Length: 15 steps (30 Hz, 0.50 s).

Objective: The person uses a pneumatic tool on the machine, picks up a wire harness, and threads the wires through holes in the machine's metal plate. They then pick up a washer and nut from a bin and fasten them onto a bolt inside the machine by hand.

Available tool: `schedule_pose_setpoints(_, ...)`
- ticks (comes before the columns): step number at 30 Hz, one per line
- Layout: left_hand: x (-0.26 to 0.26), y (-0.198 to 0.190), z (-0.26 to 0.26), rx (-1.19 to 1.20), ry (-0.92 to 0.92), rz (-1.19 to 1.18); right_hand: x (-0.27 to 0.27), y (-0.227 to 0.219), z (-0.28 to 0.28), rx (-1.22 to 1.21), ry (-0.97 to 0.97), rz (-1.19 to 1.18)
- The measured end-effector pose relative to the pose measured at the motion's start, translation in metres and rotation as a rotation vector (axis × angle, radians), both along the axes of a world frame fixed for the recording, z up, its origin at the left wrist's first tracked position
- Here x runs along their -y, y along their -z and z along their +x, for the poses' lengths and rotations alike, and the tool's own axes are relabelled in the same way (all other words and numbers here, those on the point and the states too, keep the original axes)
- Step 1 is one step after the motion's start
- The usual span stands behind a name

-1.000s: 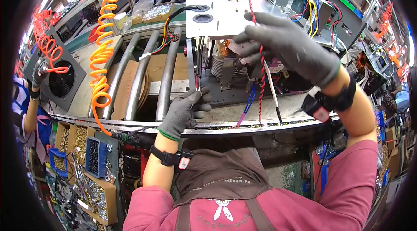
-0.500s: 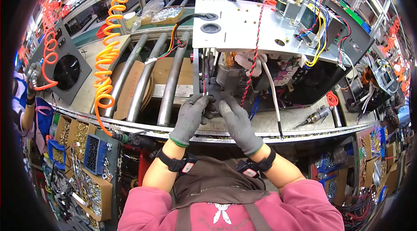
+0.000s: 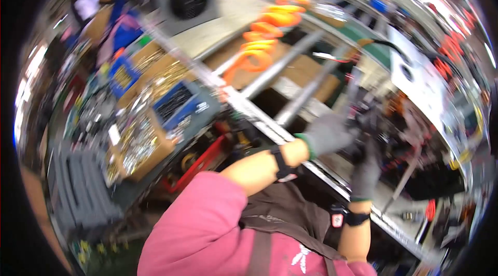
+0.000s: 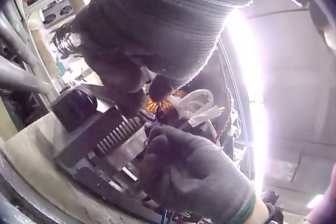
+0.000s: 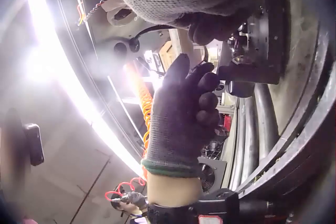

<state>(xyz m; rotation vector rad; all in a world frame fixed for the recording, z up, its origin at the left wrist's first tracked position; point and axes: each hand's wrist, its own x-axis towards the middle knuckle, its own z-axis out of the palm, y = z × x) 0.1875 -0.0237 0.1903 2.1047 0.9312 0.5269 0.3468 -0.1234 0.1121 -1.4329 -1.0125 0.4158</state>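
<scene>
Both hands wear grey gloves and meet at the near left part of an opened machine, whose white top plate [image 3: 423, 81] is blurred in the head view. The left hand [image 3: 329, 133] has its fingers curled, its thumb and forefinger pinching a thin dark wire end. Close against it, the right hand [image 3: 365, 172] pinches at the same small spot. In the left wrist view the fingertips of the left hand [image 4: 152, 40] and right hand [image 4: 194, 174] nearly touch, beside a copper coil [image 4: 160, 107] and grey fins [image 4: 118, 134]. The wire is largely hidden by fingers.
An orange coiled hose [image 3: 262, 32] hangs left of the machine over metal rollers [image 3: 306, 97]. Blue bins [image 3: 176, 105] and cartons of metal parts stand at the lower left. A grey fan panel [image 3: 187, 1] and another person are farther back.
The right hand came down from the top plate to join the left at the machine's front. The head view has since turned left and blurred; both hands remain together.
</scene>
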Motion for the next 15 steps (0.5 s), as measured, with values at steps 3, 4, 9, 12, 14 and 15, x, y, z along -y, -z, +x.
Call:
schedule_pose_setpoints(3, 0.001, 0.003, -0.017, -0.026, -0.091, -0.015, 0.001, -0.021, -0.014, -0.485, -0.036, -0.017)
schedule_pose_setpoints(4, 0.003, 0.004, -0.025, -0.007, -0.115, -0.009, 0.001, -0.019, -0.012, -0.538, -0.06, -0.018)
schedule_pose_setpoints(9, 0.018, -0.002, -0.11, -0.061, -0.134, 0.082, 0.003, -0.019, -0.017, -0.516, -0.067, -0.018)
schedule_pose_setpoints(12, 0.032, -0.012, -0.17, -0.072, -0.303, 0.059, 0.003, 0.009, 0.007, -0.645, -0.088, -0.008)
schedule_pose_setpoints(14, 0.042, -0.027, -0.207, -0.132, -0.409, 0.04, 0.001, 0.017, 0.01, -0.265, 0.065, -0.058)
schedule_pose_setpoints(15, 0.046, -0.026, -0.223, -0.118, -0.47, 0.082, 0.002, 0.016, 0.005, -0.258, 0.063, -0.031)
